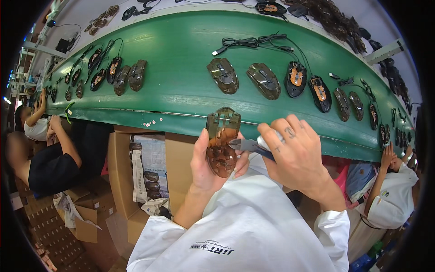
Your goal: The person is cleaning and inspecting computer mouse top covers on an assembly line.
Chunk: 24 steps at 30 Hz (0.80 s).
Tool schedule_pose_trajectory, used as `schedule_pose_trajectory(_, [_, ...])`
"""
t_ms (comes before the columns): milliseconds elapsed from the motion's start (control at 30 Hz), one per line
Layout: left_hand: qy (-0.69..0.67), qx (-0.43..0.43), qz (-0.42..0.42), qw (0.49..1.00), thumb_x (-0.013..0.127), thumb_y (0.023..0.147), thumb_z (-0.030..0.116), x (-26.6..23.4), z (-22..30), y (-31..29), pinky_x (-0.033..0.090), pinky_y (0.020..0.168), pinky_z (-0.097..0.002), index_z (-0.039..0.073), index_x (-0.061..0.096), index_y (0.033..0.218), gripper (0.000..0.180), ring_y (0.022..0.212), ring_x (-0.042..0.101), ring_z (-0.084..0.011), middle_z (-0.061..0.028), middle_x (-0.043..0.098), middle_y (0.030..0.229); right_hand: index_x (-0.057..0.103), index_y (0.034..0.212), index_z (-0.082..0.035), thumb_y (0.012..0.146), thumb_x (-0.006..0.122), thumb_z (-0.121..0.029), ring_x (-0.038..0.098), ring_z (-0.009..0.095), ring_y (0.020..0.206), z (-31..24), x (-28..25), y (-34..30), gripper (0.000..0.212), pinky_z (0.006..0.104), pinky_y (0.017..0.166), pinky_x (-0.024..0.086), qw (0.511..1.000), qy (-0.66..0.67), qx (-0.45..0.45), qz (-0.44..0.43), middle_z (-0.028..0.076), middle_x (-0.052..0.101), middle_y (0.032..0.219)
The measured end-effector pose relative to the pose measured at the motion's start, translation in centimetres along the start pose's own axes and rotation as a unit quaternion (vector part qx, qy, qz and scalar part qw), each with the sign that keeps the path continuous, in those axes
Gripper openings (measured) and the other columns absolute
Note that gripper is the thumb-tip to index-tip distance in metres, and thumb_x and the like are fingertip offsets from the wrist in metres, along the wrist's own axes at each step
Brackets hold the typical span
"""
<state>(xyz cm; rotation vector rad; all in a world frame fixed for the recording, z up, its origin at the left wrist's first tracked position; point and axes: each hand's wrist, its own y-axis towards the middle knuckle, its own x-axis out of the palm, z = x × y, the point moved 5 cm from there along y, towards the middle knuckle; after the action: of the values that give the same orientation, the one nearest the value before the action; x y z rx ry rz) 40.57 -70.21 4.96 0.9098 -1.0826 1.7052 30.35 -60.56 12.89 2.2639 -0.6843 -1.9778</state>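
My left hand (203, 164) grips a translucent brown computer mouse shell (223, 131) by its sides, held upright just off the near edge of the green belt. Its inner side, with ribs and slots, appears to face me. In my right hand (292, 152) is a pair of cutting pliers (247, 145), the fingers wrapped round the handles. The metal jaws reach the shell's right side, near its middle. Whether they touch the plastic I cannot tell. Beyond the shell, two more shells (223, 76) lie on the belt beside mouse bases with orange boards (297, 78) and black cables.
The green conveyor belt (181, 54) spans in front of me, with more shells (137, 75) and wired mouse bases at left and right. Small pale bits (153, 122) lie near its edge. An open cardboard box (118, 172) stands below at left. Other people sit at both sides.
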Motion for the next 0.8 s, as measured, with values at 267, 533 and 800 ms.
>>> schedule_pose_trajectory(267, [0.012,0.015,-0.044,0.999,0.028,0.100,0.062,-0.2,-1.2,0.0,0.040,0.050,-0.0333,0.001,0.059,0.100,0.068,0.059,0.050,-0.0194,-0.0108,0.059,0.081,0.064,0.102,-0.005,0.062,0.073,-0.018,0.041,0.023,0.072,-0.7,1.0,1.5,0.043,0.0333,0.062,0.035,0.997,-0.075,-0.016,0.004,0.009,0.051,0.088])
schedule_pose_trajectory(533, [-0.027,0.023,-0.061,0.998,0.027,0.101,0.064,-0.3,-1.2,-0.2,0.043,0.052,-0.0347,0.003,0.056,0.115,0.069,0.061,0.054,-0.0201,-0.0098,0.061,0.087,0.065,0.101,-0.002,0.063,0.074,-0.021,0.041,0.024,0.072,-1.8,0.6,2.1,0.043,0.0343,0.061,0.034,0.994,-0.103,-0.020,-0.026,0.012,0.050,0.087])
schedule_pose_trajectory(800, [0.063,0.159,0.068,0.983,0.026,0.104,0.060,-1.1,-0.8,-1.0,0.050,0.080,-0.0313,0.007,0.049,0.136,0.067,0.094,0.063,-0.0179,-0.0055,0.064,0.111,0.066,0.098,0.000,0.068,0.073,-0.018,0.041,0.025,0.072,-4.3,0.2,2.5,0.036,0.0345,0.060,0.032,0.966,-0.259,-0.016,0.000,0.015,0.051,0.084])
